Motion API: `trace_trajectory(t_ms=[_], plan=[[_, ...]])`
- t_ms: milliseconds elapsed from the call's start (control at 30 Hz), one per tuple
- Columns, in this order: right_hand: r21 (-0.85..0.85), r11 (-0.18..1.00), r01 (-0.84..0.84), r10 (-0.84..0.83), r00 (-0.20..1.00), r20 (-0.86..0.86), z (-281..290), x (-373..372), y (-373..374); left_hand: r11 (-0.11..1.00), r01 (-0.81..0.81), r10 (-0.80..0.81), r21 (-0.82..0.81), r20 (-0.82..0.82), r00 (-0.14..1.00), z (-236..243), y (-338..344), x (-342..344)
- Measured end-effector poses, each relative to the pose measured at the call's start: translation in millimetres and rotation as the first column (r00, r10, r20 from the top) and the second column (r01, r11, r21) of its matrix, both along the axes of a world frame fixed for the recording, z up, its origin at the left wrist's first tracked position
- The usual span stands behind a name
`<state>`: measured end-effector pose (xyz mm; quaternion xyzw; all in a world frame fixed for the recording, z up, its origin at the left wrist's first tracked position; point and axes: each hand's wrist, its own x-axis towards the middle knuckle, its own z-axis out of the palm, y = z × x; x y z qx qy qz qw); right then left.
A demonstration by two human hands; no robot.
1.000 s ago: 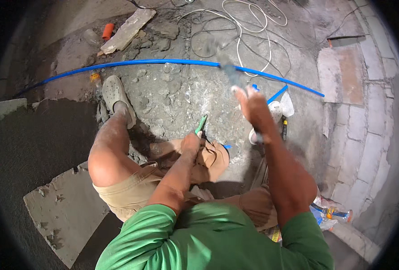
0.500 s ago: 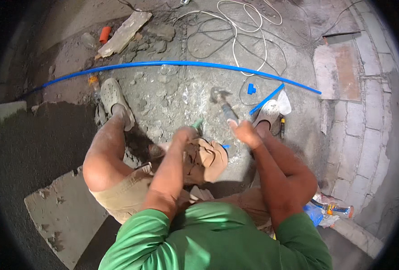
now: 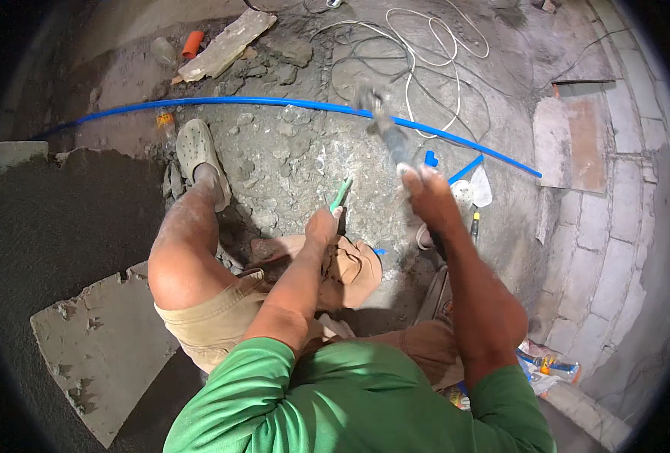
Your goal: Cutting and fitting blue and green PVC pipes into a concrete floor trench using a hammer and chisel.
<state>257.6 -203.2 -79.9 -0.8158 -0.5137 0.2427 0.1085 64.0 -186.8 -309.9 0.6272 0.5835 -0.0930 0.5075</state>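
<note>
The left hand [image 3: 323, 226] is closed around a slim green tool [image 3: 342, 193]; the fist hides its lower end, and whether its tip touches the rough floor [image 3: 290, 177] cannot be told. The right hand [image 3: 433, 200], ahead and to the right, is wrapped around the handle of a hammer [image 3: 395, 142]. The hammer's head, beyond that hand, is blurred and overlaps a long blue pipe [image 3: 237, 100], whose far-left end fades into shadow. The right forearm partly covers a pale shoe [image 3: 462, 195]. Just below the left hand, its forearm hides part of a crumpled tan item [image 3: 361, 268], its kind unclear. Marks on the colourful packaging [image 3: 554, 366], behind the right hand near its elbow, and on a yellow-orange label [image 3: 166, 121], well left of the left hand, are too small to read.
</note>
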Motion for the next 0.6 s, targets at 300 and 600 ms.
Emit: trace_trajectory(t_ms=[300, 600], plan=[[-0.175, 0.982, -0.071, 0.108, 0.972, 0.210, -72.0, -13.7, -48.6, 0.997, 0.038, -0.039, 0.073, 0.018, 0.999, 3.6, -6.4, 3.0], [0.043, 0.998, 0.043, -0.036, 0.989, -0.141, 40.6, -4.0, 26.1, 0.997, 0.075, -0.074, 0.007, -0.037, 0.997, 2.3, -5.1, -3.8]])
